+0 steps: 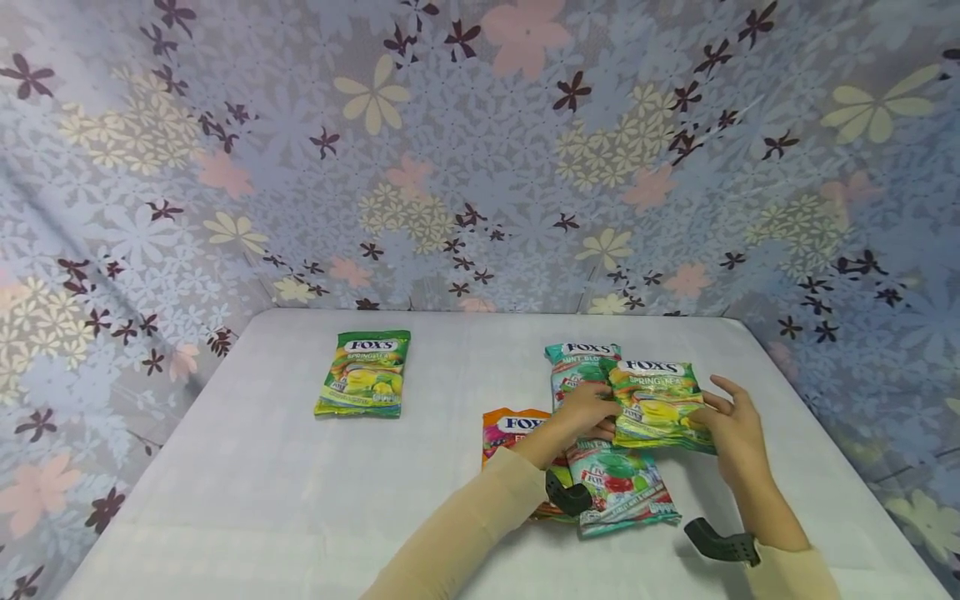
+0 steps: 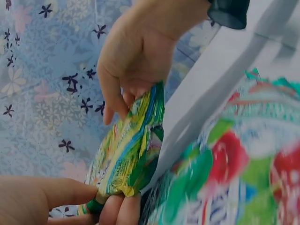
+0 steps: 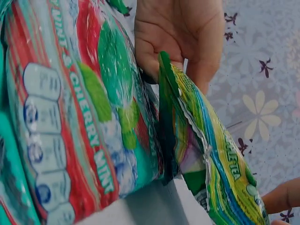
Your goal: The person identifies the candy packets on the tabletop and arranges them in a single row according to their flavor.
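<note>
Both hands hold a green and yellow Fox's Spring Tea candy bag (image 1: 654, 404), raised over the other bags at the right of the table. My left hand (image 1: 585, 410) pinches its left edge between thumb and fingers, clearest in the left wrist view. At the opposite edge, my right hand (image 1: 738, 429) grips the bag with thumb and fingers. Under the left hand lie two teal mint candy bags, a far one (image 1: 573, 367) and a nearer one (image 1: 618, 492). An orange Fox's candy bag (image 1: 498, 429) sits beside them, partly hidden by the left forearm.
Another green Spring Tea candy bag (image 1: 363, 375) lies alone on the left side of the white table (image 1: 262, 500). Floral cloth (image 1: 480, 167) walls in the table at the back and sides. A dark strap piece (image 1: 720, 546) is at the right wrist.
</note>
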`<state>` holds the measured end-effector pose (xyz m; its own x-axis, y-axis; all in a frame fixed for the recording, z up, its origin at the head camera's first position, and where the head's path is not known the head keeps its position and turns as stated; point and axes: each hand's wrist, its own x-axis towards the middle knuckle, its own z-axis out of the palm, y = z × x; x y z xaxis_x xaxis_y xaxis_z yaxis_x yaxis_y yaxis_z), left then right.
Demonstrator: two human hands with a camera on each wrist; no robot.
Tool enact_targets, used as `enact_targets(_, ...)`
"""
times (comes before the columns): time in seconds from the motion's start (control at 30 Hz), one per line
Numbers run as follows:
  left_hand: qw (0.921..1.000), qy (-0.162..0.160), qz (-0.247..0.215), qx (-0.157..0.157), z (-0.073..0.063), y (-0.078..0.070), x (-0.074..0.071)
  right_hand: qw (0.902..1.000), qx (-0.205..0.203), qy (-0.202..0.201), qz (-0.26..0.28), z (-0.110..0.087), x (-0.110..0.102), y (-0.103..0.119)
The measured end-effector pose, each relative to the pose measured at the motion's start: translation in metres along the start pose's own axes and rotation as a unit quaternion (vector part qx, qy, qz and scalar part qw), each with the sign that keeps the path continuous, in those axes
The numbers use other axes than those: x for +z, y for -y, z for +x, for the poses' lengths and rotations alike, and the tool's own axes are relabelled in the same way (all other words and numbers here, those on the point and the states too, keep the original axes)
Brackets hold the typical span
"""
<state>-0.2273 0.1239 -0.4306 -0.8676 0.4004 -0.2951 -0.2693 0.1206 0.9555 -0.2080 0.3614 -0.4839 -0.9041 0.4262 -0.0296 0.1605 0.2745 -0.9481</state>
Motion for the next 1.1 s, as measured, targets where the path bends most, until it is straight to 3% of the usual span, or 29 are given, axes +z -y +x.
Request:
enact_targets(0.3,0.9959,0.001,0.071,0.056,-0.004,0.003,-0.022,0.9991,-0.016,0.038,0.008,-0.003,0.01,0.006)
enact_targets(0.53,0.9884,-0.022,0.116,0.095,-0.006,0.005,-0.044,0.9921,-0.033,0.119,0.021,-0.036,0.023,0.063)
enact_targets(0.7,0.9866,-0.031,0.116,0.11,-0.013,0.002,-0.061,0.9888,-0.033,0.145,0.014,-0.047,0.037,0.084)
enact_targets(0.9,0.9843,-0.041,0.117,0.125,-0.025,0.003,-0.078,0.9901,-0.038,0.134,0.019,-0.047,0.056,0.087)
enact_targets(1.1,0.9843,-0.049,0.108,0.13,-0.033,0.008,-0.095,0.983,-0.062,0.172,0.018,-0.051,0.07,0.093)
